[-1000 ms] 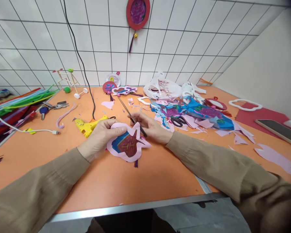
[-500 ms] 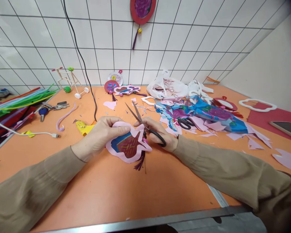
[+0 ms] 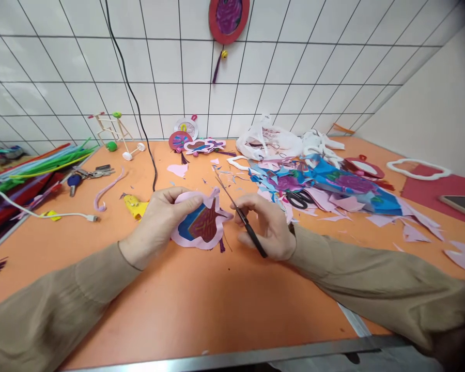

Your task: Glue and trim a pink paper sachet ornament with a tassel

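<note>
My left hand (image 3: 155, 222) pinches the left edge of a fish-shaped paper ornament (image 3: 203, 225), thumb on top. It has a pink border around a blue and dark red patterned centre, and a dark purple tassel (image 3: 222, 245) hangs below its right side. In my right hand (image 3: 269, 227) is a pair of scissors (image 3: 245, 225) with black handles, the blades pointing up and to the left. The scissors are just right of the ornament's pink tail, seen nearly edge-on. Whether fingers of my right hand touch the tail I cannot tell.
Pink and blue paper scraps (image 3: 349, 201) and a second pair of scissors (image 3: 299, 199) lie to the right. A white plastic bag (image 3: 269, 142) and finished ornaments (image 3: 203, 146) stand by the tiled wall. Keys (image 3: 74, 181), a white cable (image 3: 42, 213) and pipe cleaners (image 3: 42, 160) are left.
My right hand has moved slightly right and down, turning the scissors from spread blades to nearly edge-on. The ornament has tilted in my left hand, and its tassel shows less.
</note>
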